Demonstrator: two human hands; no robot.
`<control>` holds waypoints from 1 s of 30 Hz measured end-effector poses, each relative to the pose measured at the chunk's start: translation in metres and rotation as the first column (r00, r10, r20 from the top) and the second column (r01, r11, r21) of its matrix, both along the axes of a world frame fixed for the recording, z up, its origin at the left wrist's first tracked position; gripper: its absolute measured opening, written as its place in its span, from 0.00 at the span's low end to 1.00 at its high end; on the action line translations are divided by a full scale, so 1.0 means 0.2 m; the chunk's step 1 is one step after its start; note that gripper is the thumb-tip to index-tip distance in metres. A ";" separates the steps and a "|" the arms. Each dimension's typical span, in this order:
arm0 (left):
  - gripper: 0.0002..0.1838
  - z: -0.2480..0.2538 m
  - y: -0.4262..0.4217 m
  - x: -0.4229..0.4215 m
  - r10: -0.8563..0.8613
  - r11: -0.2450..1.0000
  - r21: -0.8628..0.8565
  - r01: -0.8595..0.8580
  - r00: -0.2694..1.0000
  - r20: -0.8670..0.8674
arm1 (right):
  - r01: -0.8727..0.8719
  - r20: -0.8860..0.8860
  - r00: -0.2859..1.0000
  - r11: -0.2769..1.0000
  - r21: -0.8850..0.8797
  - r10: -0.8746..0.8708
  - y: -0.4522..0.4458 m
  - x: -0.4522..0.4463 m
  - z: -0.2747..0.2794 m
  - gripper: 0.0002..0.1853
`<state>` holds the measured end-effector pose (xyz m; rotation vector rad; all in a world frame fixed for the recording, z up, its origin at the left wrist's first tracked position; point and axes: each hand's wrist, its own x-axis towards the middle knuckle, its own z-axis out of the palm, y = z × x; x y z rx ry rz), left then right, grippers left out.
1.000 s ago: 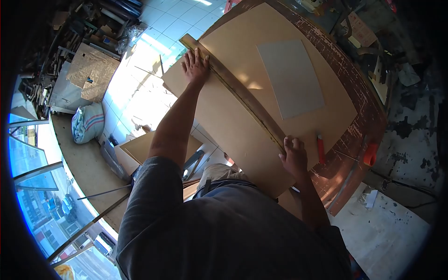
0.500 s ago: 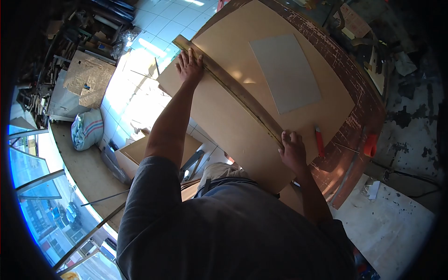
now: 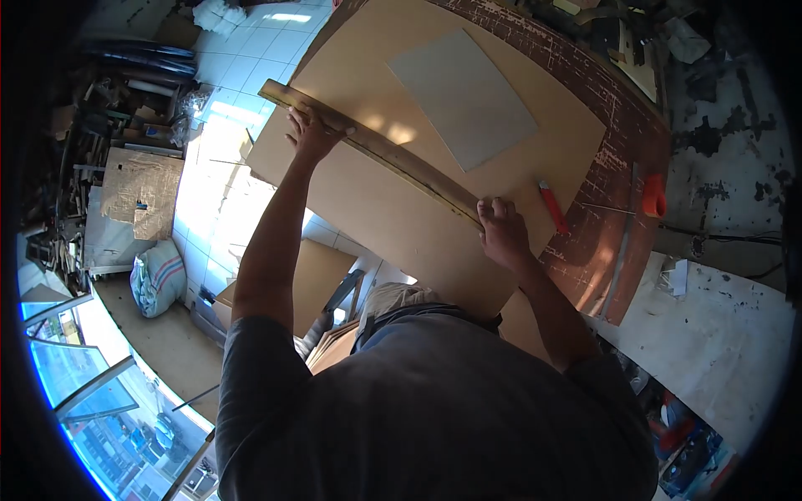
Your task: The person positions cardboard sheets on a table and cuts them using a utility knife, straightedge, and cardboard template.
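Note:
A long straightedge (image 3: pixel 388 153) lies diagonally across a large brown board (image 3: pixel 401 225) on the worktable. My left hand (image 3: pixel 313 136) rests with spread fingers on the straightedge near its upper left end. At the lower right end, the curled fingers of my right hand (image 3: pixel 503 230) press on or grip the straightedge's edge. A grey rectangular sheet (image 3: pixel 464 98) lies on the board beyond the straightedge. To the right of my right hand is a red cutter (image 3: pixel 552 208), lying near the board's edge.
The worn red-brown tabletop (image 3: pixel 614 159) shows past the board, with a roll of red tape (image 3: pixel 654 196) at its right edge. A whitish surface (image 3: pixel 710 334) stands at the right. Further left are a striped sack (image 3: pixel 157 278) and leaning panels (image 3: pixel 142 188) beside the tiled floor.
The camera view has rotated, so board and straightedge appear lower left and less steep. Both hands stay on the straightedge, at about the same places.

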<state>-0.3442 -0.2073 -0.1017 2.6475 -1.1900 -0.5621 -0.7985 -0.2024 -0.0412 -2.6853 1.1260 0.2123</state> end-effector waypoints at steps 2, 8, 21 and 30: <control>0.79 0.00 0.03 -0.11 -0.055 0.998 -0.013 0.055 0.998 -0.009 | 0.003 0.021 1.000 1.000 -0.019 -0.003 0.00 0.00 -0.01 0.31; 0.79 -0.06 0.09 -0.26 -0.137 0.990 -0.037 0.135 0.990 -0.043 | 0.003 0.029 1.000 1.000 0.003 -0.003 -0.01 -0.02 -0.03 0.36; 0.81 -0.06 0.05 -0.23 -0.052 0.995 0.085 0.054 0.998 -0.029 | -0.012 0.233 0.972 0.997 -0.075 0.029 -0.04 -0.08 -0.08 0.25; 0.90 0.01 -0.09 -0.23 -0.049 0.933 0.358 0.042 0.999 0.010 | 0.093 0.378 0.915 0.986 0.140 -0.140 -0.09 -0.09 -0.07 0.21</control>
